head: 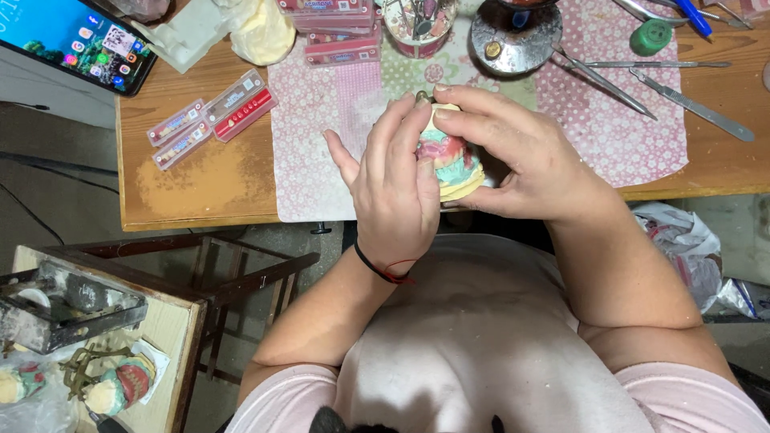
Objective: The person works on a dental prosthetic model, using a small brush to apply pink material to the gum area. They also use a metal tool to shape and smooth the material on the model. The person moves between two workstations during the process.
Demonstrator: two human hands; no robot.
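Pink-and-teal wax model on a cream plaster base [455, 164]: held above the near table edge [200, 210].
Left hand [397, 188]: fingers pressed flat against it.
Right hand [513, 152]: cupped, gripping it.
Far right: metal hand tools [642, 84].

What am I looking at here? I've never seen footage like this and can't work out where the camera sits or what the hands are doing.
The one picture comes from a camera worn on a person's head, looking straight down, so you see their own arms and lap. There is no machine, only two bare hands. The left hand and the right hand together cup a small cream-coloured model with pink, teal and red parts over a wooden table. On the table lies a pink patterned cloth. Left of it are slim clear cases with red backing, and a phone with a lit screen. At the upper right lie metal hand tools, a green cap and a round metal dish.
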